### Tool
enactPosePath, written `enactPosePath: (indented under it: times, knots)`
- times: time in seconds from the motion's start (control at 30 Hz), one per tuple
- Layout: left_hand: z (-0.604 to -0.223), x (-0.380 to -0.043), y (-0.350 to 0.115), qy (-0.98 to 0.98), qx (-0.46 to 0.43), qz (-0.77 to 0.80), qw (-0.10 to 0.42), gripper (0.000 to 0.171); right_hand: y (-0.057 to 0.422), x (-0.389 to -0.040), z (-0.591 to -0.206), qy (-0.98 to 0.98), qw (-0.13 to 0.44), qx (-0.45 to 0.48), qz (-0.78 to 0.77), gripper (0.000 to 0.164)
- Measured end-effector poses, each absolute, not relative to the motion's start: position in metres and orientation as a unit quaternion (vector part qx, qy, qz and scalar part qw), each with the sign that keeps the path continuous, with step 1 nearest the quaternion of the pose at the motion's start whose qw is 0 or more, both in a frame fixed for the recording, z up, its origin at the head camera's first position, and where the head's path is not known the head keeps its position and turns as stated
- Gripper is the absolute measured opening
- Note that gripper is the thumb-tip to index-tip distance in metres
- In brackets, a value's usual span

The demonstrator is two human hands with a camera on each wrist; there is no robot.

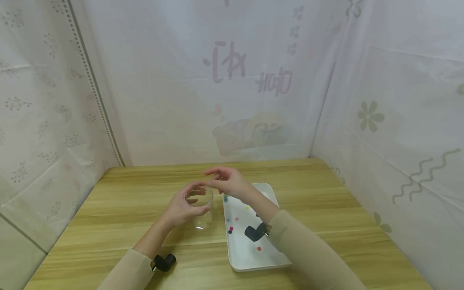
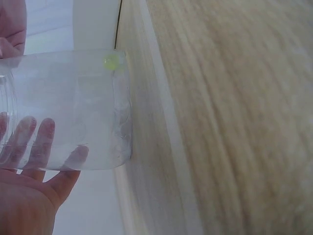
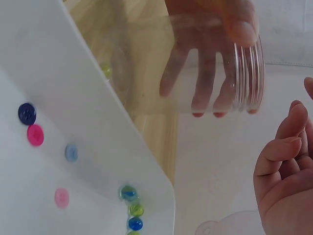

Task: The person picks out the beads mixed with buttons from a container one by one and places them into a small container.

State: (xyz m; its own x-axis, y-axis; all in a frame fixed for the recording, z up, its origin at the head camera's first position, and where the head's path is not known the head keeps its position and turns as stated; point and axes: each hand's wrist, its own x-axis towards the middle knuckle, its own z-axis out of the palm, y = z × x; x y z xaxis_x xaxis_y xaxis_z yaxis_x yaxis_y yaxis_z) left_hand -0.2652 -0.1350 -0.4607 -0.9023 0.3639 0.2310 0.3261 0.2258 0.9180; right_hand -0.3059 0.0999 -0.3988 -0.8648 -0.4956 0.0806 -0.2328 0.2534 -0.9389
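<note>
My left hand (image 1: 181, 207) grips a clear jar (image 1: 202, 217) near its mouth, thumb on one side and fingers around the other. The jar stands upright on the table, with a yellow-green marble (image 2: 111, 61) at its bottom. Above the jar's rim is my right hand (image 1: 233, 184), its fingers loosely bent and nothing visible between them. Beside the jar, under my right forearm, lies a white tray (image 1: 241, 253). It carries a dark blue button (image 3: 27, 113), a bright pink button (image 3: 35, 135) and several others. Glass marbles (image 3: 135, 223) line up along one tray edge.
The wooden table (image 1: 127, 217) reaches back to a pale printed curtain (image 1: 174, 100), and more curtain hangs on both sides. A black wrist camera (image 1: 164, 262) sits on my left wrist, another black camera (image 1: 255, 232) on my right.
</note>
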Motion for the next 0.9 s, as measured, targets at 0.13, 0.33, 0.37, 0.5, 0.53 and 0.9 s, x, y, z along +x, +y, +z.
enactPosePath:
  times: [0.13,0.33,0.37,0.5,0.53,0.9]
  knots:
    - [-0.460,-0.265,-0.135,0.781,0.220,0.585,0.019,0.070,0.108,-0.308,-0.403,0.782,0.115,-0.220,-0.571,0.040]
    - [-0.460,-0.265,-0.135,0.784,0.215,0.582,0.025,0.070,0.121,-0.310,-0.410,0.790,0.117,-0.197,-0.569,0.038]
    - [-0.460,-0.265,-0.135,0.784,0.214,0.582,0.026,0.069,0.123,-0.311,-0.411,0.789,0.117,-0.196,-0.570,0.039]
    - [-0.461,-0.266,-0.135,0.784,0.213,0.583,0.027,0.069,0.130,-0.312,-0.413,0.791,0.118,-0.186,-0.571,0.041]
    - [-0.461,-0.266,-0.135,0.784,0.213,0.583,0.027,0.070,0.132,-0.312,-0.413,0.792,0.118,-0.183,-0.571,0.041]
    - [-0.459,-0.265,-0.135,0.783,0.212,0.584,0.021,0.069,0.149,-0.315,-0.418,0.807,0.114,-0.166,-0.555,0.046]
